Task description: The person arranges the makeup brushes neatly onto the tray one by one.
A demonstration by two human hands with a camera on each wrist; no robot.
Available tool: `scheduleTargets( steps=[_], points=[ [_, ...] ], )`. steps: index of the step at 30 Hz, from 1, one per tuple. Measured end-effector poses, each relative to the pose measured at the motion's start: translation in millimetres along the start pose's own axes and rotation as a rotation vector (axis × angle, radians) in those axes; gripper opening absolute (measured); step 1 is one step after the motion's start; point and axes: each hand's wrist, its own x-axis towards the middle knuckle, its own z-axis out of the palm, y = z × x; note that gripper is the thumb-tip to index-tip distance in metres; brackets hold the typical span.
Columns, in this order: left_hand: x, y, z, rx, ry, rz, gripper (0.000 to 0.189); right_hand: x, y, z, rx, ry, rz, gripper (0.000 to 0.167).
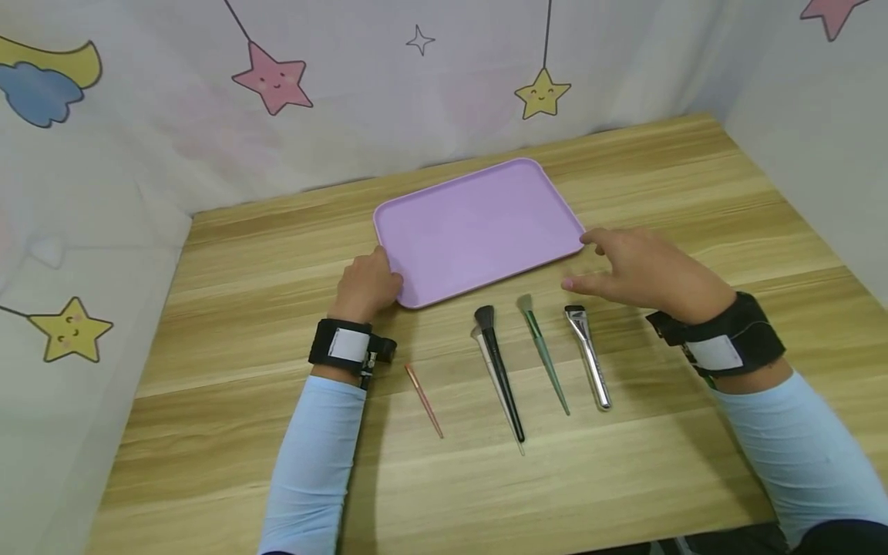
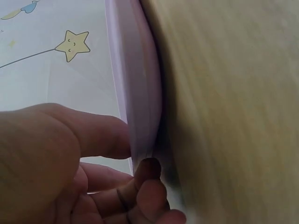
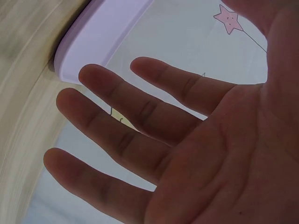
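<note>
A flat lilac tray lies at an angle toward the back of the table. My left hand grips its near-left corner; in the left wrist view the thumb is on one side of the rim and fingertips are on the other. At the tray's right corner is my right hand, its index fingertip right at the rim. The right wrist view shows that hand's fingers spread and nearly straight, with nothing in the palm.
Makeup brushes lie in front of the tray: a thin pink brush, a black brush overlapping a white-handled brush, a green brush and a silver flat-headed brush. A star-printed curtain hangs behind the wooden table.
</note>
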Motion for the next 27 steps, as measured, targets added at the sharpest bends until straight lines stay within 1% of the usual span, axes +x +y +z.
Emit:
scheduleTargets(
  steps=[6, 10, 18, 22, 27],
  points=[
    [2.5, -0.6, 0.6, 0.019, -0.027, 0.005, 0.051, -0.4, 0, 2, -0.006, -0.005, -0.006, 0.074],
    [5.1, -1.5, 0.8, 0.028, -0.039, 0.007, 0.059, -1.1, 0, 3, -0.016, -0.024, -0.001, 0.076],
    [8.2, -7.7, 1.2, -0.008, -0.026, 0.022, 0.056, -0.6, -1, 6, -0.022, -0.051, 0.008, 0.078],
    [10.7, -10.5, 2.4, -0.015, -0.024, 0.028, 0.060, -1.3, -2, 6, -0.023, -0.055, 0.009, 0.076],
    [13.3, -11.9, 1.3, -0.023, -0.042, 0.037, 0.063, -2.1, -3, 6, -0.039, -0.064, 0.022, 0.076]
  ],
)
